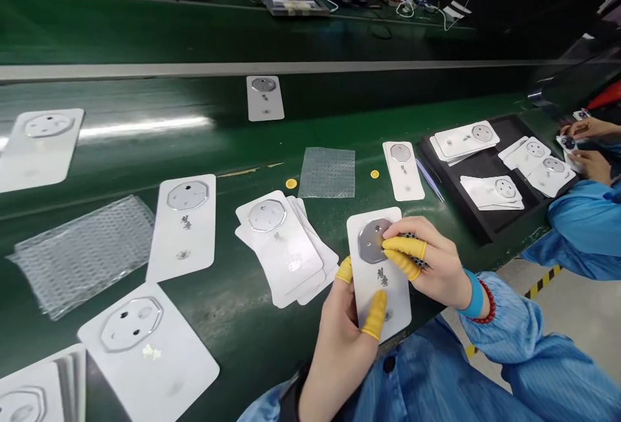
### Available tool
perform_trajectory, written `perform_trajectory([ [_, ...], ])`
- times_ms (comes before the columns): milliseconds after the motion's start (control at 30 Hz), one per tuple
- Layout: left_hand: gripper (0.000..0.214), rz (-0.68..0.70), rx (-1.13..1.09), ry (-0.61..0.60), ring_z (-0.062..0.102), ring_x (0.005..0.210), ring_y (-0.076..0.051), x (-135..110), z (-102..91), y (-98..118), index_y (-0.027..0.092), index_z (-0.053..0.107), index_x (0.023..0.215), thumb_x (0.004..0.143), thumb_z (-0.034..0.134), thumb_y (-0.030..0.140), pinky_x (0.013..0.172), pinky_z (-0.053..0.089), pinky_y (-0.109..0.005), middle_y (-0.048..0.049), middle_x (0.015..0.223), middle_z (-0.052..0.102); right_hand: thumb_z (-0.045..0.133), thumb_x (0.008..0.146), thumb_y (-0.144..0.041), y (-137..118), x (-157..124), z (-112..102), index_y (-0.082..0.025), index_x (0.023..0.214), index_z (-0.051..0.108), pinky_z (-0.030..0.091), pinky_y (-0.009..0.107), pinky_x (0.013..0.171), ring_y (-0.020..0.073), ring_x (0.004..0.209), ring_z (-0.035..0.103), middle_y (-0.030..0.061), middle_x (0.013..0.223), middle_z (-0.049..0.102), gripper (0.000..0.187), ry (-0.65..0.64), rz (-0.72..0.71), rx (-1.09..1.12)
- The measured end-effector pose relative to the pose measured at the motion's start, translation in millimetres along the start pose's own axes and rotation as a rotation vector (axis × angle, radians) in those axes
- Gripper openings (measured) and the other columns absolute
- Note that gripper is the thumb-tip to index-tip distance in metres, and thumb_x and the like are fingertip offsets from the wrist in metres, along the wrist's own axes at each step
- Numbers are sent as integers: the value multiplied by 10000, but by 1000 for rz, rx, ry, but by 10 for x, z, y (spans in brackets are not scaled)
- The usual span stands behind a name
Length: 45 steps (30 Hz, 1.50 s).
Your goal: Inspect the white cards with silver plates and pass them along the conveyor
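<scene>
**A:** While you're looking down at the hands, what does each one hold?

**B:** Both close narrowly on 1 white card [381, 299]. The left hand [339, 351] braces it from below, a yellow finger cot [374, 315] on its thumb. The right hand [429, 263] reaches over the top, 2 yellow finger cots [405, 247] pressing on an octagonal metal piece [372, 241] set into the card.

**A:** What's around them?

**B:** Just left of the hands lies a fanned stack of matching cards [286, 247], and further left a sheet of bubble wrap [82, 254]. Beyond the right hand, a black tray [451, 182] holds more cards, with tweezers [429, 179] just beside its edge. All of it rests on a green table [233, 338].

**A:** Anyone else nearby?

**B:** Yes, well to the right of the hands, a co-worker's hands [589, 144] hold a small object, too small to identify.
</scene>
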State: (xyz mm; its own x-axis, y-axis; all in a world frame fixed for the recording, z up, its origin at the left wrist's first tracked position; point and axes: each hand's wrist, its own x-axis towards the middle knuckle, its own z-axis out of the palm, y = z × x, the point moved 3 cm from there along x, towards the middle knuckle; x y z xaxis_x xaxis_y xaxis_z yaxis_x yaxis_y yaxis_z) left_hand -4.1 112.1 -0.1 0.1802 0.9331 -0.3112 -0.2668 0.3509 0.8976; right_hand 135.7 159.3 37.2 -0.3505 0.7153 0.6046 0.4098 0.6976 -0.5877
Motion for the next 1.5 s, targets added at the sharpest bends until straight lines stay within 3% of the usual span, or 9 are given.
perform_trajectory([
  [167,422,75,73,-4,703,931,-225,-110,59,20,245,508,1281,875,624,245,731,596,-294,-69,1133,698,585,856,-4,-48,-62,-68,-164,1085,641,552,451,893,202,964,627,102,1022,664,285,7,-79,-49],
  [400,489,135,259,79,685,1025,-249,-236,70,-3,255,472,1341,870,597,211,713,584,-264,-61,1106,725,531,881,1,-166,-51,-117,-114,1071,640,587,348,828,188,916,645,112,972,678,248,-53,-125,-80],
  [600,435,143,344,198,718,930,-250,-371,102,-80,236,528,1302,869,572,233,692,584,-293,-89,1133,719,723,802,-121,-101,-48,-165,-214,995,649,574,324,774,169,881,605,54,987,563,227,22,212,119],
  [700,457,104,395,218,717,901,-263,-395,87,-133,228,527,1311,861,593,280,723,591,-338,-102,1076,726,774,752,-155,-22,-67,-141,-264,1047,591,560,355,872,178,976,570,37,1040,511,364,23,407,320],
  [800,501,111,425,227,707,919,-272,-399,66,-162,232,499,1344,857,601,295,785,584,-379,-100,1040,724,777,742,-136,15,-76,-137,-325,1212,498,566,339,904,164,1026,564,41,1169,483,578,41,503,528],
  [967,534,127,411,204,707,904,-271,-417,36,-210,227,475,1372,858,604,290,778,589,-377,-94,986,724,704,805,-81,-4,-56,-136,-363,1402,340,618,297,779,133,863,660,22,1070,593,754,-232,622,789],
  [1067,551,100,393,184,711,907,-271,-426,23,-222,229,464,1382,856,612,300,757,597,-366,-94,1002,727,693,820,-80,-15,-55,-147,-351,1407,358,616,303,818,138,899,677,7,1042,636,728,-302,636,818],
  [1300,457,130,267,135,723,906,-245,-409,105,-57,269,541,1316,864,611,297,722,595,-302,-63,1095,735,637,885,-172,-26,-70,-145,-295,1403,364,623,300,800,155,932,677,48,1117,627,598,-288,549,719],
  [1500,509,25,284,199,713,926,-283,-458,70,-77,227,547,1321,831,651,320,764,604,-355,-107,1071,732,667,868,-245,-43,-41,-163,-242,1411,347,633,302,727,177,842,713,67,1053,677,630,-271,525,593],
])
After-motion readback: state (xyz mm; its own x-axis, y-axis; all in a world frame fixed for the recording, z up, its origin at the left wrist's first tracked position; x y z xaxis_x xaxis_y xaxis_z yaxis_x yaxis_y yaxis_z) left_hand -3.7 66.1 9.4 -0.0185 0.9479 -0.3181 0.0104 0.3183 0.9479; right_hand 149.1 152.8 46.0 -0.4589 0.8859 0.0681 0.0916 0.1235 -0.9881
